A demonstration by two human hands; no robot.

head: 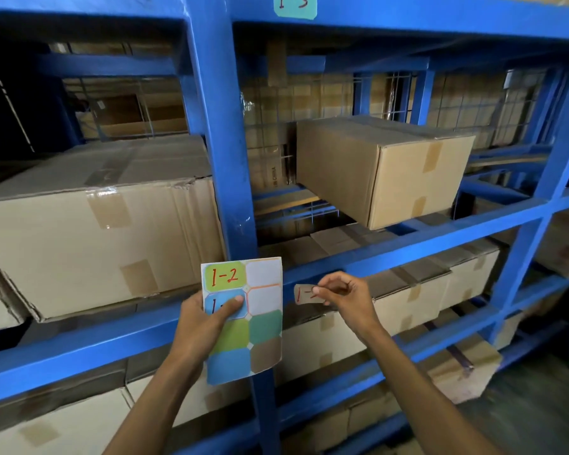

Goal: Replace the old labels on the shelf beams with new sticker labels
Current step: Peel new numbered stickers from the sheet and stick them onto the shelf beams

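Note:
My left hand (207,320) holds a sticker sheet (243,323) upright in front of the blue upright post (224,142). The sheet carries coloured labels; the green top-left one reads "1-2" in red, and my thumb covers part of a blue one. Two spots on its right column are bare. My right hand (345,300) pinches a brown label (304,294) with red writing between thumb and fingers, just below the blue shelf beam (408,249). A teal label (294,4) marked "1-3" sticks on the top beam.
Large cardboard boxes (96,231) fill the left bay. One box (381,169) sits angled on the right shelf, with more boxes (424,290) on the levels below. Wire mesh backs the rack. A second blue upright (546,178) stands at the right.

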